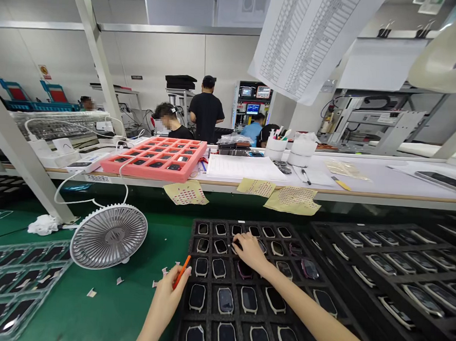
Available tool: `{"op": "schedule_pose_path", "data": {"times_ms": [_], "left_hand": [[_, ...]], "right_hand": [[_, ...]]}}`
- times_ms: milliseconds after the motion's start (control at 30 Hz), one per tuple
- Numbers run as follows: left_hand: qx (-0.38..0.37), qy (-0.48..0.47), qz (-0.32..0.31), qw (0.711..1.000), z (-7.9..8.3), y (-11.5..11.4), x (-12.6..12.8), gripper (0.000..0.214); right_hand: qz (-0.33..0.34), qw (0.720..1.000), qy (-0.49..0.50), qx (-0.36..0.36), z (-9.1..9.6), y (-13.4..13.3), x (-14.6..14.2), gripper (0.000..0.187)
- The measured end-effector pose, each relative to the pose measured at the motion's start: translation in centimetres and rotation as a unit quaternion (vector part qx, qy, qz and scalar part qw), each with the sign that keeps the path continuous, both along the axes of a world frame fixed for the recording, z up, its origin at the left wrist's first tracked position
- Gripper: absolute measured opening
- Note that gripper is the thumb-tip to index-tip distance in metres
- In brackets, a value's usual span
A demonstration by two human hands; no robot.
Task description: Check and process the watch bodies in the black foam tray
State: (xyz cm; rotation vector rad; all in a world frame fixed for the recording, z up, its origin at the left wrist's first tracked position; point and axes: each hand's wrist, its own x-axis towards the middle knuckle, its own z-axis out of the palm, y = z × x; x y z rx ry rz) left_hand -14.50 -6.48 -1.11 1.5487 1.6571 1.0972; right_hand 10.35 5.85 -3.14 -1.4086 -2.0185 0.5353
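My left hand (170,286) is closed around a slim orange tool (182,271), its upper end pointing up; the exact kind is unclear. It is just left of a black foam tray (240,284) that carries rows of smartwatch-like units with dark screens, such as this watch unit (225,300). Over the tray's second row, my right hand (251,250) reaches in with fingers bent down and pinched together. Whatever lies between those fingertips is hidden. A watch unit with a reddish frame (245,269) shows partly below that hand.
More black trays of watch units (403,263) stand at the right. A white fan (110,235) sits at the left, near a clear plastic tray (16,281) of dark pieces. A shelf above holds a pink foam tray (157,158). Hanging paper (313,37) fills the upper view; people are behind.
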Motion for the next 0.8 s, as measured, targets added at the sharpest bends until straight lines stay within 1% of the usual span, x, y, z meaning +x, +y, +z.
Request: {"op": "schedule_pose_path", "data": {"times_ms": [67,133,200,300,367,433,467,500,533,567,633,733,767,800], "left_hand": [[-0.004,-0.043,-0.023,0.999,0.2,0.0,0.5,0.055],[-0.012,-0.083,-0.055,0.995,0.5,0.0,1.2,0.055],[-0.033,-0.123,-0.088,0.988,1.0,-0.1,2.2,0.055],[-0.077,-0.177,-0.141,0.971,2.0,-0.2,4.4,0.053],[-0.089,-0.201,-0.166,0.961,2.8,-0.2,5.8,0.05],[-0.088,-0.215,-0.173,0.957,3.4,-0.2,6.8,0.048],[-0.086,-0.22,-0.173,0.956,3.7,-0.2,7.1,0.047],[-0.083,-0.225,-0.171,0.956,3.9,-0.3,7.3,0.046],[-0.08,-0.229,-0.169,0.955,4.0,-0.3,7.4,0.046],[-0.078,-0.233,-0.168,0.955,4.0,-0.3,7.4,0.046],[-0.075,-0.24,-0.163,0.954,4.1,-0.4,7.2,0.048],[-0.082,-0.254,-0.153,0.952,4.2,-0.5,7.1,0.05],[-0.086,-0.26,-0.153,0.95,4.3,-0.6,7.1,0.051],[-0.09,-0.266,-0.155,0.947,4.4,-0.6,7.2,0.052]], "right_hand": [[0.011,0.998,0.06,-0.025,0.1,0.2,-0.1,0.005],[0.026,0.989,0.134,-0.051,0.4,0.1,-0.1,0.01],[0.045,0.972,0.216,-0.082,0.9,-0.4,-0.5,0.02],[0.081,0.934,0.319,-0.135,2.4,-2.4,-1.8,0.034],[0.11,0.895,0.389,-0.186,3.8,-4.3,-3.0,0.033],[0.137,0.813,0.499,-0.269,5.3,-5.9,-4.0,0.026],[0.141,0.782,0.532,-0.293,5.9,-6.6,-4.4,0.025],[0.141,0.76,0.555,-0.307,6.5,-7.1,-4.7,0.025],[0.139,0.751,0.566,-0.312,6.9,-7.4,-4.9,0.026],[0.136,0.748,0.569,-0.312,7.3,-7.6,-5.0,0.027],[0.132,0.751,0.567,-0.31,7.6,-7.8,-5.0,0.029],[0.137,0.759,0.56,-0.304,7.4,-7.7,-5.1,0.03],[0.142,0.755,0.561,-0.307,7.2,-7.7,-5.1,0.03],[0.149,0.745,0.567,-0.317,7.1,-7.7,-5.2,0.03]]}}
